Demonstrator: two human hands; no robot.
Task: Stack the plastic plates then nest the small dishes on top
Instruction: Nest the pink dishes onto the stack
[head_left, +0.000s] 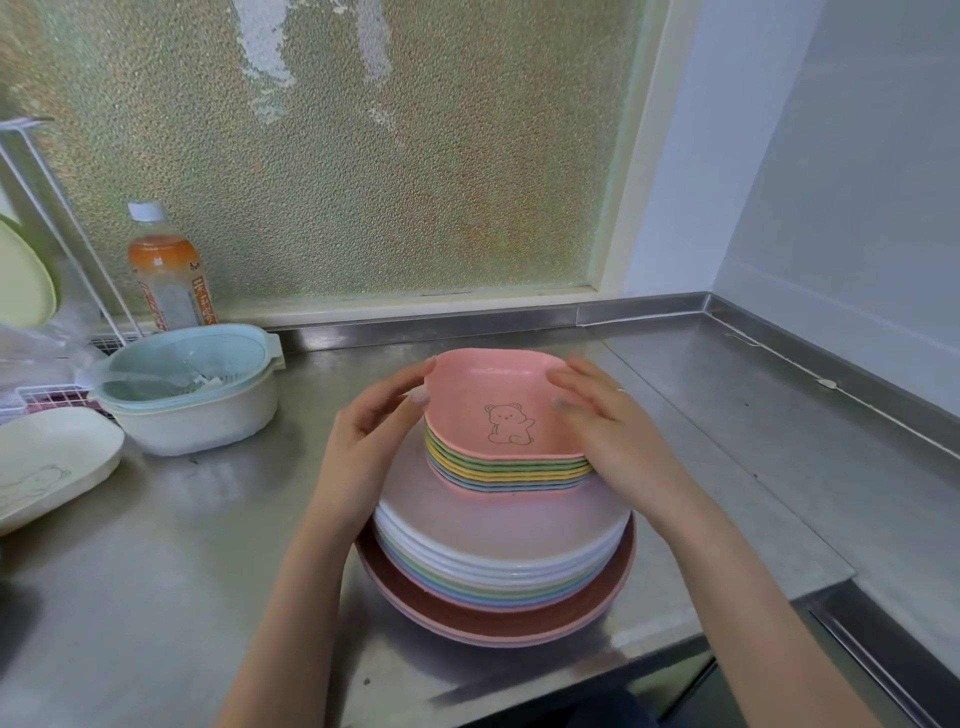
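Nesting is the step in hand: the small dishes (506, 447), pink one uppermost, sit on the plastic plates (498, 561) stacked at the desk's (727, 415) six o'clock. Left hand (374, 431) touches the pile at nine o'clock with nearly straight fingers; right hand (608, 426) cups its three o'clock side, grip loose. Next move, I judge, is squaring the pile, then fetching the cream dish (47, 462) lying at nine o'clock.

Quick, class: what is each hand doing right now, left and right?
Left hand: open, fingertips touching the left rim of the pink bear dish that tops the small dishes.
Right hand: open, straight fingers resting on that dish's right rim.
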